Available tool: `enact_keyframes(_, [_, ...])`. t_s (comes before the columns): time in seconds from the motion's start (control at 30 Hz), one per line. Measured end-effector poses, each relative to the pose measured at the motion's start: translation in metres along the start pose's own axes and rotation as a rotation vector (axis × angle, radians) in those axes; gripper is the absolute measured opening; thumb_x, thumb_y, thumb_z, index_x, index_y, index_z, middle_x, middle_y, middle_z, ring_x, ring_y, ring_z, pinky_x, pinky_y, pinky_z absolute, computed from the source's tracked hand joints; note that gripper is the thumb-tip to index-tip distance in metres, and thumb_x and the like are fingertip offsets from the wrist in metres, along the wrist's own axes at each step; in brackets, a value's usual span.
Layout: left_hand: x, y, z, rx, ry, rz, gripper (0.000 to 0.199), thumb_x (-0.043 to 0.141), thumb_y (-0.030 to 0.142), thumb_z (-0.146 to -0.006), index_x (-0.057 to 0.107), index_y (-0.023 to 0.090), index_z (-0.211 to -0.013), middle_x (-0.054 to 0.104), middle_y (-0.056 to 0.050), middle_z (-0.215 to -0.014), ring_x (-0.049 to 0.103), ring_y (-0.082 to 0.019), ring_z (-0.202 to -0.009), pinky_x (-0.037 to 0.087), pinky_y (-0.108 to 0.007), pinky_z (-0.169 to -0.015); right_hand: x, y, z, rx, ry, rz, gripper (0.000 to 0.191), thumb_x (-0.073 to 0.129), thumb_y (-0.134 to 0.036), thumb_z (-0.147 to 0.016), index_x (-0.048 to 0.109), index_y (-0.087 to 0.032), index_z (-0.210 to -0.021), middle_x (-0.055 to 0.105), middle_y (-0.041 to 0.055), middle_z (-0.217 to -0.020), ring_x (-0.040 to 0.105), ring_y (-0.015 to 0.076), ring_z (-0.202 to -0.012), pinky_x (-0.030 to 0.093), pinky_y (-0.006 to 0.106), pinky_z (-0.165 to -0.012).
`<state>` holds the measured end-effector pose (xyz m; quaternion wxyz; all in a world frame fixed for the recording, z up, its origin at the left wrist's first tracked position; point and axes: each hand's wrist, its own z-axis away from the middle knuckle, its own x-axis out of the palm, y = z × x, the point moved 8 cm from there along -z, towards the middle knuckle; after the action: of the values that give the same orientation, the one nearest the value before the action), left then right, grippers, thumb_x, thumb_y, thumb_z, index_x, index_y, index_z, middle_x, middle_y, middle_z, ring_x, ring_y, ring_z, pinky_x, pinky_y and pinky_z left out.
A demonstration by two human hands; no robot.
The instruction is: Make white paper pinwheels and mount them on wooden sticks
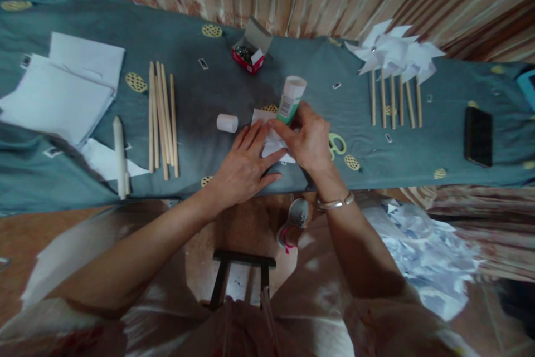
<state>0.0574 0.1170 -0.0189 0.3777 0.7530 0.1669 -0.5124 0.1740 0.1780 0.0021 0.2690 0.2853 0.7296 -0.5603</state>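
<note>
My left hand [242,172] lies on a small white piece of paper [259,115], its fingers spread and pressing it to the table. In my right hand [312,140] is a glue stick [288,102] with a white and green body. It tilts over the paper, its lower end hidden by my fingers. A white cap [227,123] lies on its side near my left fingertips. Scissors with light green handles [337,144] stick out just right of my right hand, their blades hidden.
Several wooden sticks [163,120], a white pen-like tool [120,156] and white paper sheets [62,98] lie left. An opened red box [249,59] of small metal pieces stands at the back. Paper pinwheels [395,53] and a phone [478,137] are right.
</note>
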Motion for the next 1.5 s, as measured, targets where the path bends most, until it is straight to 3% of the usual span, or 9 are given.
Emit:
enact_keyframes(0.23, [-0.003,0.000,0.001,0.009,0.021,0.020,0.046,0.055,0.045,-0.094,0.056,0.026,-0.136,0.035,-0.014,-0.158,0.024,-0.039,-0.148,0.026,-0.064,-0.116,0.001,-0.009,0.000,-0.011,0.026,0.049,0.031,0.066,-0.053,-0.084,0.057,-0.024,-0.088,0.062,-0.0003,-0.071,0.056,0.0176,-0.062,0.043,0.032,-0.061])
enact_keyframes(0.57, [-0.002,0.000,0.001,0.022,0.021,0.011,0.046,0.056,0.045,-0.094,0.056,0.027,-0.136,0.035,-0.014,-0.158,0.023,-0.040,-0.148,0.025,-0.065,-0.115,0.001,-0.007,0.006,-0.003,-0.042,-0.022,0.038,0.060,-0.062,-0.086,0.057,-0.024,-0.090,0.060,0.0003,-0.071,0.058,0.0204,-0.071,0.047,0.034,-0.067])
enact_keyframes(0.93, [-0.001,-0.003,0.001,-0.011,0.008,0.002,0.048,0.060,0.045,-0.092,0.057,0.025,-0.136,0.029,-0.015,-0.161,0.022,-0.041,-0.149,0.025,-0.063,-0.116,-0.014,0.006,0.002,0.096,0.075,-0.032,0.034,0.068,-0.054,-0.082,0.057,-0.022,-0.082,0.055,-0.0026,-0.068,0.053,0.0158,-0.065,0.044,0.031,-0.065])
enact_keyframes(1.17, [-0.004,0.000,0.004,0.033,0.057,0.013,0.050,0.055,0.046,-0.094,0.054,0.023,-0.138,0.030,-0.018,-0.160,0.023,-0.040,-0.149,0.028,-0.064,-0.115,-0.024,0.028,-0.008,0.188,0.256,-0.466,0.033,0.068,-0.054,-0.081,0.059,-0.022,-0.082,0.060,-0.0032,-0.070,0.060,0.0144,-0.072,0.049,0.029,-0.066])
enact_keyframes(1.3, [-0.028,0.001,0.007,0.115,0.170,0.014,0.052,0.050,0.044,-0.097,0.043,0.021,-0.143,0.040,-0.020,-0.154,0.031,-0.034,-0.147,0.032,-0.058,-0.116,-0.015,0.035,-0.009,0.314,0.249,-0.793,0.035,0.072,-0.055,-0.074,0.060,-0.023,-0.076,0.066,-0.0011,-0.075,0.063,0.0138,-0.070,0.053,0.029,-0.065])
enact_keyframes(1.4, [-0.053,-0.016,0.010,0.048,0.279,-0.020,0.054,0.051,0.035,-0.097,0.034,0.024,-0.147,0.044,-0.016,-0.151,0.036,-0.031,-0.144,0.034,-0.055,-0.115,-0.004,0.035,-0.007,0.420,0.182,-0.955,0.036,0.076,-0.056,-0.069,0.061,-0.023,-0.074,0.069,0.0006,-0.077,0.065,0.0138,-0.069,0.056,0.029,-0.065])
enact_keyframes(1.5, [-0.066,-0.045,0.013,-0.091,0.288,-0.063,0.057,0.053,0.027,-0.093,0.036,0.018,-0.146,0.048,-0.018,-0.146,0.044,-0.032,-0.138,0.038,-0.054,-0.113,0.006,0.033,-0.007,0.479,0.114,-1.092,0.035,0.078,-0.053,-0.067,0.062,-0.022,-0.073,0.069,-0.0001,-0.075,0.064,0.0126,-0.066,0.059,0.029,-0.068])
